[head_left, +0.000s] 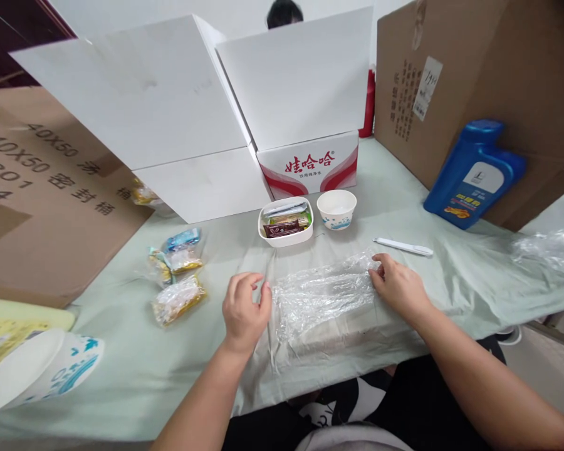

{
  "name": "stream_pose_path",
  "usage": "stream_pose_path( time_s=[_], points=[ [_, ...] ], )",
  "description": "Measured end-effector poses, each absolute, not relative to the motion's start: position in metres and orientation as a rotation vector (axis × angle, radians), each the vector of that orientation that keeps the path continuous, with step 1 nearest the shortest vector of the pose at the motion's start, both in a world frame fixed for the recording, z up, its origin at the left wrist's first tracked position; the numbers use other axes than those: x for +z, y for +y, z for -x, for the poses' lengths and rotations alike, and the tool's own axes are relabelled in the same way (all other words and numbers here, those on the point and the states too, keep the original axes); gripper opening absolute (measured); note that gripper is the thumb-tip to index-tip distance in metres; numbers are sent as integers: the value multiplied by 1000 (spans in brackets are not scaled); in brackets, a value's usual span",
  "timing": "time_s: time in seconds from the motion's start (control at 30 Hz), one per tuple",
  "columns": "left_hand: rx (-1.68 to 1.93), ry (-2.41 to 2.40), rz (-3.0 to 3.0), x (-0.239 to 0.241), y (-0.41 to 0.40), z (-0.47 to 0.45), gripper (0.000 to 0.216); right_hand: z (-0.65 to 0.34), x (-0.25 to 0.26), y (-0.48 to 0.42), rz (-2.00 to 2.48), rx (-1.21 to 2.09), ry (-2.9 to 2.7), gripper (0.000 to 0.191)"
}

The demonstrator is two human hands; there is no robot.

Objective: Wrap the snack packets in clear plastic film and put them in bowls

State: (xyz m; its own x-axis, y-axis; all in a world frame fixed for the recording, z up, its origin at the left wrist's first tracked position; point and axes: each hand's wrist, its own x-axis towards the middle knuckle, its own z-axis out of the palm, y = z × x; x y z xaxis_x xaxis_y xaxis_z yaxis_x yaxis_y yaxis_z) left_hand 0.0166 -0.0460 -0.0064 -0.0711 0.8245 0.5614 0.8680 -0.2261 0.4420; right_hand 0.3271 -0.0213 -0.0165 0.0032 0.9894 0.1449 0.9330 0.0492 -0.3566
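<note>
A crinkled clear plastic sheet (pixel 326 294) lies spread on the cloth between my hands. My left hand (pixel 245 313) rests at its left side, fingers curved and thumb apart, with nothing visible in the grasp. At the opposite edge, my right hand (pixel 397 285) has its bent fingers and thumb closed on the plastic. Just beyond the sheet is a white oval tub (pixel 266 238) holding several wrapped snack packets (pixel 284 220). Beside it stands a white paper bowl (pixel 337 210) with a blue print. A white slim pen-like cutter (pixel 403 247) lies past my right hand.
Small bagged packets (pixel 178 297) lie left. A large paper tub (pixel 70 363) is tipped near left. White cartons (pixel 305 166) and brown boxes (pixel 451 81) line the back and sides. A blue bottle (pixel 474 178) and more clear plastic (pixel 552 250) are right. Someone's head shows behind the cartons.
</note>
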Motion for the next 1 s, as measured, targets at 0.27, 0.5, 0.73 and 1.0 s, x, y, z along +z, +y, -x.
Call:
stream_pose_path(
  time_s=[0.27, 0.5, 0.73, 1.0],
  points=[
    [-300, -1420, 3010, -23, -50, -41, 66, -352, -10, -3, 2102, 231, -1843, 34],
    [-223, -1401, 3019, -25, -48, -38, 71, -330, -8, -20, 1441, -61, -2216, 41],
    [-197, -1632, 2873, -19, -36, -3, 71, -340, -34, -14, 1688, 105, -2473, 83],
    [-585, -1520, 3108, 7, -54, 4, 43, -373, -4, -25, 1078, 495, -2672, 86]
  ],
)
